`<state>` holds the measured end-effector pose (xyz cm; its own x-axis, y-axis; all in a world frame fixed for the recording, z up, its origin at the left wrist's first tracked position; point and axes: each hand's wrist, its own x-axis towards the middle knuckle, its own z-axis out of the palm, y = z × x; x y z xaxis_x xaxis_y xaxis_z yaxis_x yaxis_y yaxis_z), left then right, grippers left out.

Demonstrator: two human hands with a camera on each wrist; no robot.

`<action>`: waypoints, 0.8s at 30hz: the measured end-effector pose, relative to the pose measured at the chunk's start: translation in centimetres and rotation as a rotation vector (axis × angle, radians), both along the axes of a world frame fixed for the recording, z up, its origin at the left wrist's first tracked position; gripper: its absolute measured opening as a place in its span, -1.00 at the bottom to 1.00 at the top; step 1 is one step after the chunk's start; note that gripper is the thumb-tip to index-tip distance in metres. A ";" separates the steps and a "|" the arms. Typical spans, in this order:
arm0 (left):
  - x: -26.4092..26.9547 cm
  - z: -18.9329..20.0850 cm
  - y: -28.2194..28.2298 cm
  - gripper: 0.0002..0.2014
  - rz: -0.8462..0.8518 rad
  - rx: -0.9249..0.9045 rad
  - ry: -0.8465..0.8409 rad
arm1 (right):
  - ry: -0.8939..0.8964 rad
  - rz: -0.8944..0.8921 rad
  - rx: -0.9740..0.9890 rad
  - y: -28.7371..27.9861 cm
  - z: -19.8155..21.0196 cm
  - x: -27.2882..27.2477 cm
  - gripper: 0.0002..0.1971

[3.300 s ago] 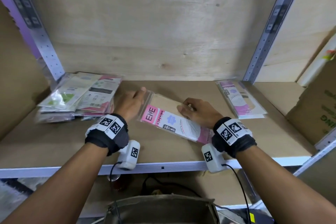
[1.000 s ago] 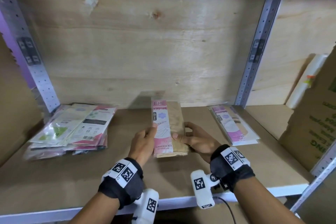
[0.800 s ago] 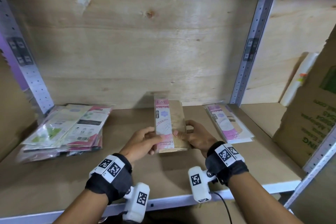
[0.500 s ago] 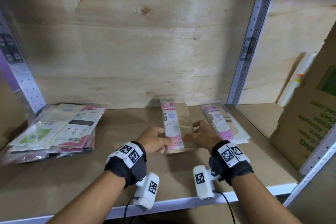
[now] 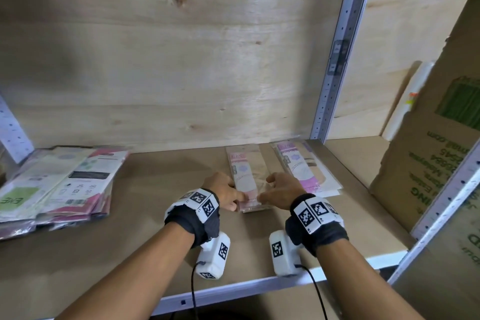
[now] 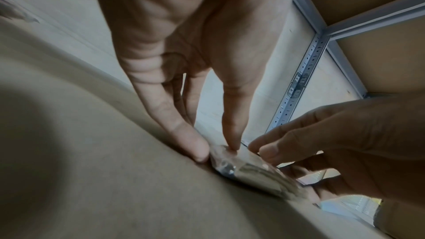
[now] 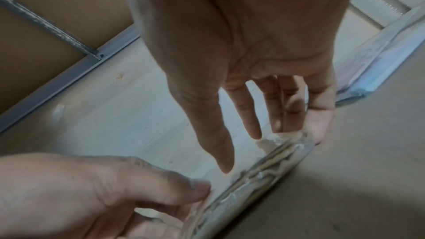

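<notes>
A pink and beige stocking packet lies flat on the brown shelf board, long side pointing at the back wall. Both hands are at its near end. My left hand has its fingers nearly straight. In the left wrist view one fingertip presses on top of the packet and another sits against its left edge. My right hand reaches in from the right. Its straight fingers touch the top and right edge of the packet.
A small pile of similar pink packets lies just right of the packet, by the grey upright post. A bigger stack of packets sits at the left. A cardboard box stands at the right. Plywood closes the back.
The packet, held upright between both hands a second ago, has been laid flat and shifted right, close to the right pile. Both hands went down with it.
</notes>
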<state>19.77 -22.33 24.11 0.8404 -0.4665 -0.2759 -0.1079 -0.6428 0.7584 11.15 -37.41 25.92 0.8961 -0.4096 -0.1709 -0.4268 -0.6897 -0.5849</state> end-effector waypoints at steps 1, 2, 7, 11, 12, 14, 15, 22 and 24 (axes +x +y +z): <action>0.0 0.0 -0.1 -0.44 0.004 -0.006 0.004 | -0.004 -0.003 -0.014 0.0 0.0 0.1 -0.56; 0.0 0.1 -0.3 -0.45 0.009 -0.018 0.011 | -0.007 -0.012 -0.023 0.0 -0.1 0.1 -0.57; -0.4 0.4 -1.1 -0.50 0.025 -0.075 0.073 | -0.012 -0.041 -0.009 -0.3 -0.3 0.0 -0.57; -0.5 0.2 -1.6 -0.51 0.070 -0.154 0.148 | -0.020 -0.041 -0.017 -0.8 -0.4 0.0 -0.56; -0.5 0.1 -1.6 -0.51 0.070 -0.160 0.154 | -0.023 -0.042 -0.012 -1.0 -0.4 0.0 -0.55; -0.4 0.2 -1.6 -0.50 0.064 -0.167 0.162 | -0.027 -0.035 -0.005 -1.1 -0.4 -0.1 -0.52; -0.5 0.3 -1.5 -0.49 0.062 -0.166 0.166 | -0.028 -0.027 -0.009 -1.1 -0.4 -0.2 -0.52; 0.2 0.4 2.2 -0.46 0.150 -0.252 0.049 | -0.274 -0.068 -0.096 0.3 0.2 -0.2 -0.79; 0.4 0.3 4.4 -0.71 0.185 -0.299 0.014 | -0.313 -0.040 -0.074 1.0 0.3 -0.1 -0.86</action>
<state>20.21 -17.90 24.41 0.9154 -0.3684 -0.1624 0.0018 -0.3996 0.9167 11.00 -36.42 26.25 0.8836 -0.4461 0.1419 -0.2614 -0.7215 -0.6411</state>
